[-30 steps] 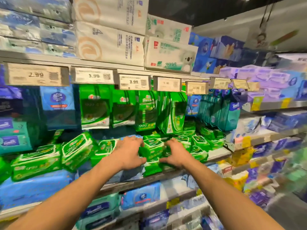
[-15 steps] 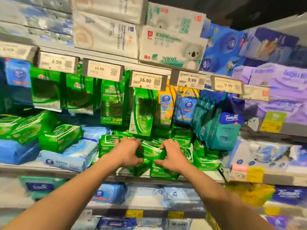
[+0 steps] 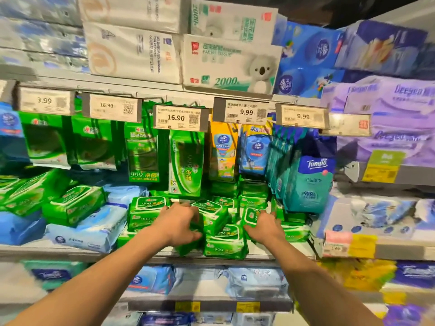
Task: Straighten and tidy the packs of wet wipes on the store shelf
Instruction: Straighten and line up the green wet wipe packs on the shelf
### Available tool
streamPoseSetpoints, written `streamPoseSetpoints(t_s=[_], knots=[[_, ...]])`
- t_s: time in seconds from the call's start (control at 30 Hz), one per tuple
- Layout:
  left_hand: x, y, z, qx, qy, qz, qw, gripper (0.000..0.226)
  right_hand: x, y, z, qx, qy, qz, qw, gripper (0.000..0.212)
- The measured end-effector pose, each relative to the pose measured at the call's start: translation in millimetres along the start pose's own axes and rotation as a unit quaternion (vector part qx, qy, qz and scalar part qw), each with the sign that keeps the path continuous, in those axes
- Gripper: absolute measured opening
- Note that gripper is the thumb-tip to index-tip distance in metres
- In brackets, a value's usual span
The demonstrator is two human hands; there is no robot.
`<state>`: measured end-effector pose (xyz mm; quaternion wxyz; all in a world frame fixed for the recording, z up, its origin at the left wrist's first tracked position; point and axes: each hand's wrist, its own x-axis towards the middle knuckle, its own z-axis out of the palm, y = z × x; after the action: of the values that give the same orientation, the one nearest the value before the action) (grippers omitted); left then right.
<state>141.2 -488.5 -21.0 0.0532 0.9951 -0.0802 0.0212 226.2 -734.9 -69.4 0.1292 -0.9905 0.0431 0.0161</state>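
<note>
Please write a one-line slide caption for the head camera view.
Both hands, left hand and right hand, rest on green wipe packs on a store shelf.

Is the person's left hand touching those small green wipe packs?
Touching: the head view shows the left hand pressed over the green packs, fingers curled on them.

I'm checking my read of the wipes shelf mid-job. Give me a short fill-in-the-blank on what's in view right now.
1. Both the left hand and the right hand rest on small wet wipe packs coloured ____.
2. The price tag above the hands reads ____.
3. The facial tissue box on the top shelf shows a ____.
4. The teal hanging pack is branded ____.

Missing words: green; 16.90; koala; Tempo
</note>
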Motion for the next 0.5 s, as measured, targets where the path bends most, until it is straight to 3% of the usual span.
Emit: streamPoseSetpoints(t_s=[0.27, 0.4, 0.5], knots=[[4, -5, 3, -0.010, -0.010, 0.026, 1.000, 0.046, 25, 7, -3, -0.025, -0.158, -0.118, 0.980, 0.081], [10, -3, 6, -0.022, -0.003, 0.032, 0.999, 0.045, 23, 12, 3, -0.074, -0.124, -0.138, 0.980, 0.084], [16, -1, 8, -0.026, -0.005, 0.048, 0.998, 0.046, 21, 10, 6, -0.050, -0.097, -0.120, 0.987, 0.077]])
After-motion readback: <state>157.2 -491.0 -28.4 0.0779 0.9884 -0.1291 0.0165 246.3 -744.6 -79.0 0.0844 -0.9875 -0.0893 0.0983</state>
